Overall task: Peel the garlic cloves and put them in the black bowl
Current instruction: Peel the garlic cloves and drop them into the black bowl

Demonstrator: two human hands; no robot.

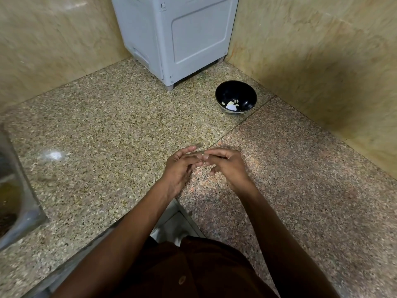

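The black bowl [235, 91] stands on the granite counter [107, 136] near the right wall, with a few pale peeled garlic cloves [231, 104] at its bottom. My left hand [182, 168] and my right hand [228, 167] are held together just above the counter, well in front of the bowl. Their thumbs and fingertips meet at the middle. The right hand's fingers curl inward, while the left hand's lie straighter. No clove shows between the fingertips, and anything pinched there is hidden.
A grey appliance [176, 39] fills the back corner, just left of the bowl. A steel sink [15, 190] is sunk into the counter at the far left. Tiled walls close in the back and right. The counter's front edge runs close to my body.
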